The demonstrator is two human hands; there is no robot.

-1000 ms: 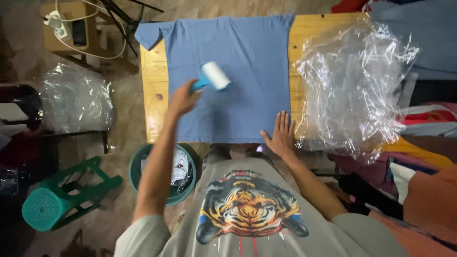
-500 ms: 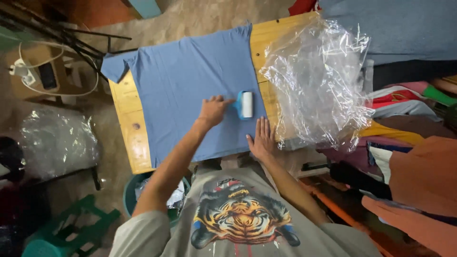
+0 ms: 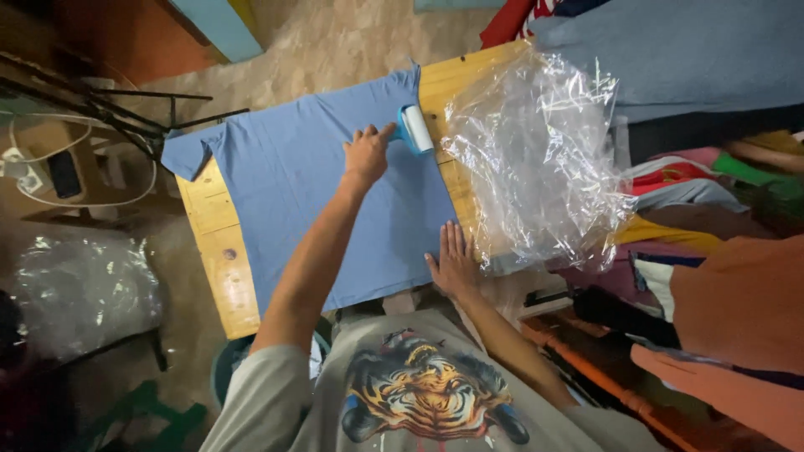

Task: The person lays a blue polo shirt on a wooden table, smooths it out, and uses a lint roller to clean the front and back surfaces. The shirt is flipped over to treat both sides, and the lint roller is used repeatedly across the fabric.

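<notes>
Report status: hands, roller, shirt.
Left hand grips lint roller on blue shirt. Right hand flat on shirt hem. Plastic bags beside, not obstructing.

Single head-worn view, steeply downward, close above wooden table (image 3: 213, 251).

The floor (image 3: 335, 42) is pale, speckled stone, a little worn. A wooden table (image 3: 219, 251) of light yellow planks stands in the middle. At the far left a dark metal stand (image 3: 109, 109) rises over a small table with white cables (image 3: 50, 167). At near left a green plastic stool (image 3: 159, 418) stands. On the right, folded clothes of many colours (image 3: 712, 176) are piled. The light is dim and warm.
</notes>
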